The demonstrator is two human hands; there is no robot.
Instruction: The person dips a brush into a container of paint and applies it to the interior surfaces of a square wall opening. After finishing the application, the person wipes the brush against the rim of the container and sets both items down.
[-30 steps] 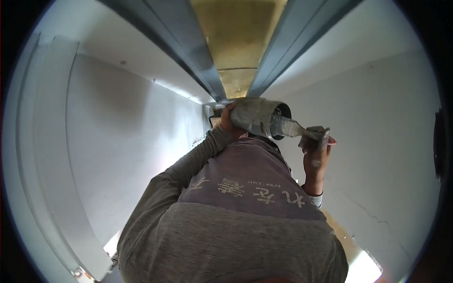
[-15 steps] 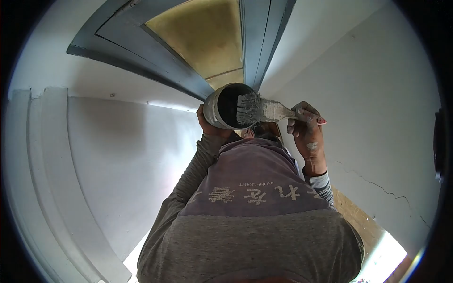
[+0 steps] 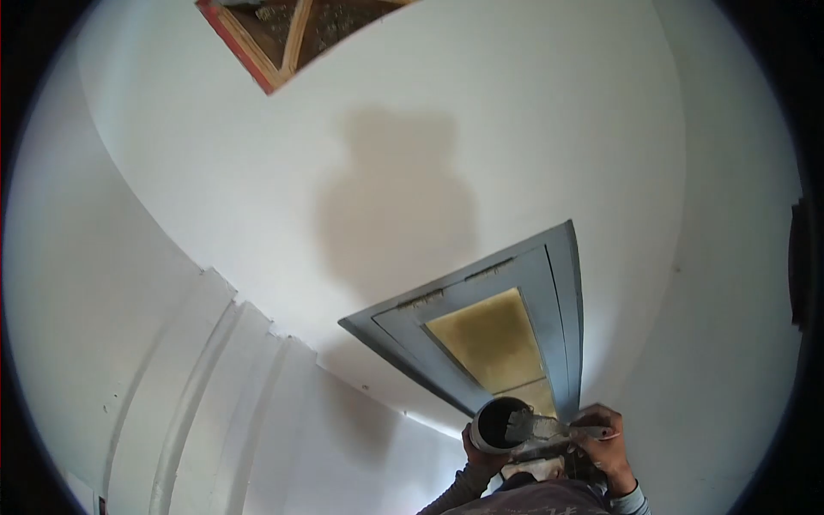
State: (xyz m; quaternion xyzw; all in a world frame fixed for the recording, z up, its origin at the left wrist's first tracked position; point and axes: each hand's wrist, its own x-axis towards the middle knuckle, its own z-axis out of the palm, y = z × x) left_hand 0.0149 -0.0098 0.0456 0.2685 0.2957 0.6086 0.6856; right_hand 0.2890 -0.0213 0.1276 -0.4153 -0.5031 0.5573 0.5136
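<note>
A: Seven entries, largest first. Item one?

B: White plastered wall [image 3: 558, 129], filling most of the view, with a soft shadow on it. Item two: stepped white moulding [image 3: 223, 360], lower left. Item three: grey frame [image 3: 549, 283], enclosing item four, a yellow panel [image 3: 489, 330].

A: Finish on the frame?

B: Grey all over as far as can be seen. A rough pale patch near its upper corner may be unfinished. That is a judgement. The yellow panel shows no grey.

A: Continue.

B: Item five: red-edged opening [image 3: 283, 34] at the top, timber visible inside. Item six: tin [image 3: 493, 425], low in the view just below the frame and tipped so its dark mouth faces the camera. The left hand [image 3: 476, 446] has its grip wrapped round the tin from below. Item seven: brush [image 3: 532, 423], bristles at the mouth of the tin. The right hand [image 3: 605, 433] has its grip clenched on the handle.

A: Stage of work?

B: Loading the brush, I would say. It touches no surface but the tin.

A: Changes against the earlier frame?

B: The view has swung upward. Half a second ago the frame filled the top and the hands sat mid-picture above a large torso. Now hands, tin and brush sit at the bottom edge. The red-edged opening is new. The brush remains at the tin.
</note>
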